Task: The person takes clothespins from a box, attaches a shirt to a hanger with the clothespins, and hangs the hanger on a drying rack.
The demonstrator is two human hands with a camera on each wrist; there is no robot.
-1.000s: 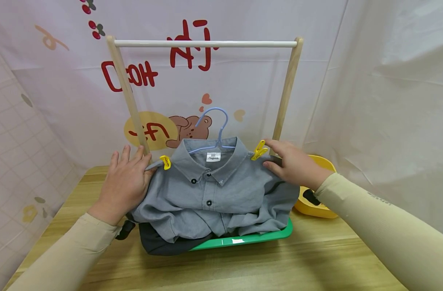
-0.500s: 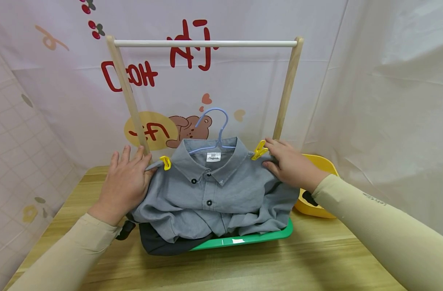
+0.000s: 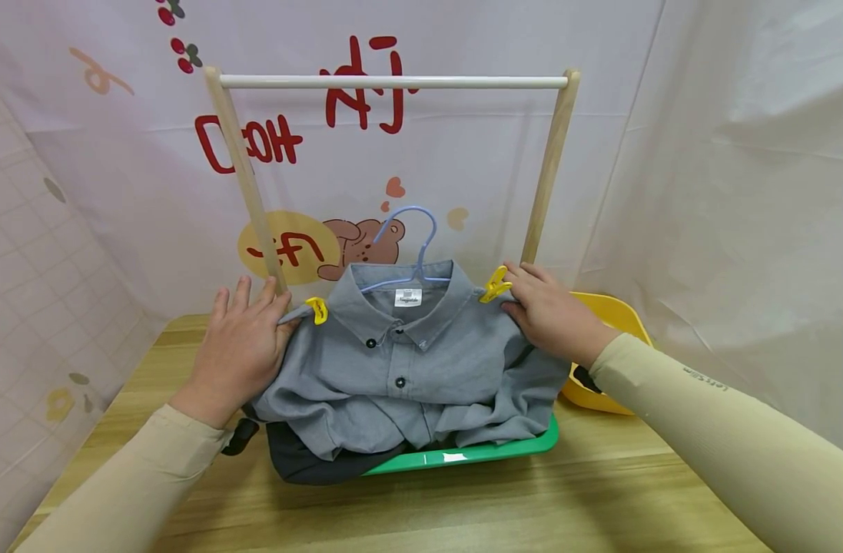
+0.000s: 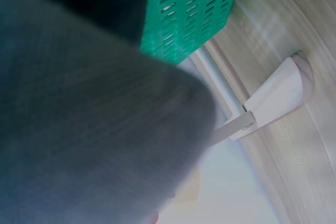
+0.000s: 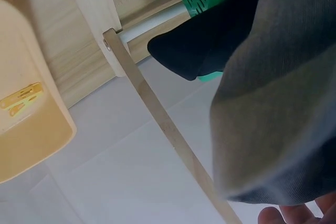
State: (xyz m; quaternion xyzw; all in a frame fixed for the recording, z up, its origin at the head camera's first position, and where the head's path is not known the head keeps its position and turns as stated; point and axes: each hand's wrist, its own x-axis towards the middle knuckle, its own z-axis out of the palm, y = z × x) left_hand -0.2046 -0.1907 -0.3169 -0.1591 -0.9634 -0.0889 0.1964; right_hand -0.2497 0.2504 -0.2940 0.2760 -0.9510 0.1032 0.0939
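Observation:
A grey button-up shirt (image 3: 456,361) hangs on a light blue hanger (image 3: 421,238), whose hook rises out of the collar. Yellow clothespins clip its shoulders: one clothespin (image 3: 317,310) on the left, another clothespin (image 3: 495,285) on the right. My left hand (image 3: 237,349) holds the left shoulder end at the thumb, the other fingers spread upward. At the opposite shoulder, my right hand (image 3: 555,315) pinches the cloth, thumb in front, its fingertips right at the clothespin. Grey cloth (image 4: 105,114) fills much of the left wrist view; in the right wrist view, fingertips (image 5: 296,213) show below the cloth.
Under the shirt is a green basket (image 3: 490,452) with dark cloth (image 3: 310,461) over its rim. Behind stands a rack with a white rail (image 3: 393,81) and wooden posts (image 3: 549,169). To the right sits a yellow bin (image 3: 622,311), with a yellow clothespin (image 5: 22,98) inside.
My right hand has shifted slightly left along the shoulder, closer to the clothespin, covering the shoulder end. My left hand and the shirt stay nearly where they were.

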